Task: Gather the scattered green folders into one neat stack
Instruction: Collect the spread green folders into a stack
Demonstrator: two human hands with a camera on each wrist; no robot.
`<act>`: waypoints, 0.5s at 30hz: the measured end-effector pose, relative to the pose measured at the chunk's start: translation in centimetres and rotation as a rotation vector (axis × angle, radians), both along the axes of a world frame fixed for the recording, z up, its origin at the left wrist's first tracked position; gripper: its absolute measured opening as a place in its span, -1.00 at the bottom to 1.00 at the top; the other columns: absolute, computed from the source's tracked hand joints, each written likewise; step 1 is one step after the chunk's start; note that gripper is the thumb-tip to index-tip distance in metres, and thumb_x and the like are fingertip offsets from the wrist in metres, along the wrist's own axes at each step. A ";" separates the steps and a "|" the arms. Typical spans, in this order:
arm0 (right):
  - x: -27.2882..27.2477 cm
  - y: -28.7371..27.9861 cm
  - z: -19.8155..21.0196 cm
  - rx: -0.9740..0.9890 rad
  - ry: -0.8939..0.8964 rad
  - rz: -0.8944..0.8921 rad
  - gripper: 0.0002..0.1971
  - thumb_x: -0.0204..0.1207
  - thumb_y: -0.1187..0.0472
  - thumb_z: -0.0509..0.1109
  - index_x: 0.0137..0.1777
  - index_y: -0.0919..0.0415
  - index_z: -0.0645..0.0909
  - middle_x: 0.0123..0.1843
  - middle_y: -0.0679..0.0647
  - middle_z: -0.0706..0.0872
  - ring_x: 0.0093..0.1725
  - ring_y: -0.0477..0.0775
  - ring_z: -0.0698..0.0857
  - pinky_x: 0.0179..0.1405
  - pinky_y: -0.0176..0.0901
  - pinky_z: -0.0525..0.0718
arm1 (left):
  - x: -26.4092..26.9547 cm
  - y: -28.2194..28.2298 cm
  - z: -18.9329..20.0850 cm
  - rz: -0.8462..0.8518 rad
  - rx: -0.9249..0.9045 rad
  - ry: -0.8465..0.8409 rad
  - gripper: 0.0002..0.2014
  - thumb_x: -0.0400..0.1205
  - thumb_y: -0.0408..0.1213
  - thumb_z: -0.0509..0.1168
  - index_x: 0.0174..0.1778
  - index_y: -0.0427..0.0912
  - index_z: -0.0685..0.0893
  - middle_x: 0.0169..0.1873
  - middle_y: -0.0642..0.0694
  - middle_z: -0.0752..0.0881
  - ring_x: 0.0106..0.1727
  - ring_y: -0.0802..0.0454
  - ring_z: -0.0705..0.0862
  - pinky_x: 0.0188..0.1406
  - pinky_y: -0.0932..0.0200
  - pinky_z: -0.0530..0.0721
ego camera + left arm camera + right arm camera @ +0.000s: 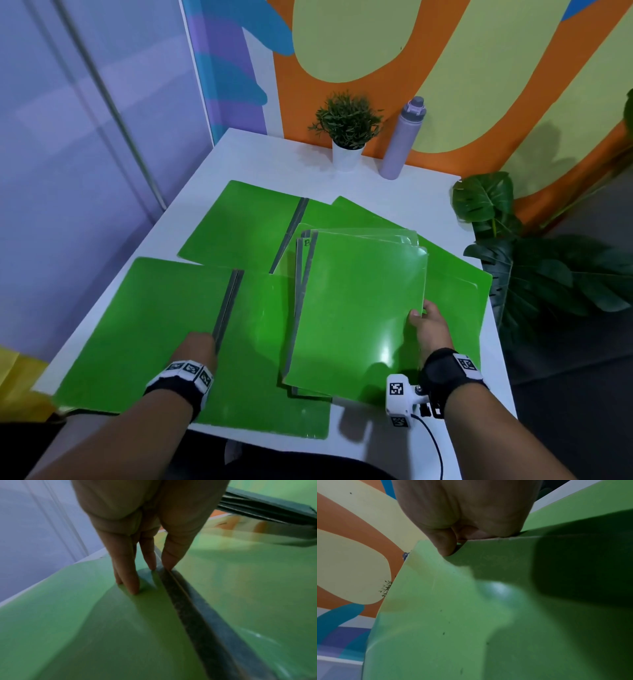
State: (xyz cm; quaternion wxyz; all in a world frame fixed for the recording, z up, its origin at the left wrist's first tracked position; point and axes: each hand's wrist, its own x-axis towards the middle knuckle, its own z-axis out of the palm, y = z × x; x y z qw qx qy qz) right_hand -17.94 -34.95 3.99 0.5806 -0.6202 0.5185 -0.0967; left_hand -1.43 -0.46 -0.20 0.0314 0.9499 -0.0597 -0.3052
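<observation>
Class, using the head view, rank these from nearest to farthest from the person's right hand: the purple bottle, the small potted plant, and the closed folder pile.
From the right hand:
1. Closed folder pile: gripped at its right edge.
2. Purple bottle: standing at the table's far edge by the wall.
3. Small potted plant: left of the bottle, slightly farther.

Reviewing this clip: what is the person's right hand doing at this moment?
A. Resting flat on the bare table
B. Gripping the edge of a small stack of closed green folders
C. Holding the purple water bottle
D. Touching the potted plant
B: the right hand pinches the right edge of the closed folder stack, with the thumb on top in the right wrist view.
</observation>
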 end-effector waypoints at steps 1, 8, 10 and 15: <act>0.0 0.2 0.0 0.003 0.006 0.007 -0.46 0.63 0.34 0.19 0.59 0.13 0.19 0.64 0.19 0.24 0.58 0.30 0.24 0.52 0.33 0.23 | -0.1 0.0 0.1 -0.004 0.002 -0.002 -0.79 0.66 -0.38 0.27 0.16 -0.37 0.68 0.03 -0.26 0.77 -0.10 -0.10 0.74 0.06 0.13 0.76; 0.2 1.0 0.5 0.015 0.008 0.017 -0.46 0.63 0.35 0.19 0.59 0.12 0.20 0.63 0.20 0.25 0.58 0.30 0.25 0.52 0.32 0.24 | -0.4 1.1 0.8 -0.031 -0.015 -0.064 -0.79 0.63 -0.41 0.28 0.17 -0.36 0.63 -0.05 -0.23 0.78 -0.12 -0.07 0.77 -0.03 0.12 0.77; 0.3 1.0 0.7 0.019 0.008 0.007 -0.46 0.63 0.35 0.19 0.59 0.12 0.20 0.63 0.20 0.25 0.58 0.30 0.25 0.51 0.33 0.23 | -0.8 1.3 1.2 -0.032 -0.045 -0.111 -0.77 0.63 -0.43 0.26 0.18 -0.27 0.44 -0.23 -0.14 0.70 -0.31 0.04 0.68 -0.29 0.18 0.70; 0.5 0.6 0.9 0.015 -0.026 -0.019 -0.46 0.63 0.36 0.20 0.59 0.12 0.21 0.63 0.19 0.26 0.58 0.29 0.25 0.51 0.33 0.22 | 0.2 0.8 4.4 -0.050 -0.105 -0.237 -0.74 0.61 -0.48 0.23 0.21 -0.28 0.44 -0.38 -0.08 0.62 -0.39 -0.04 0.63 -0.33 0.10 0.61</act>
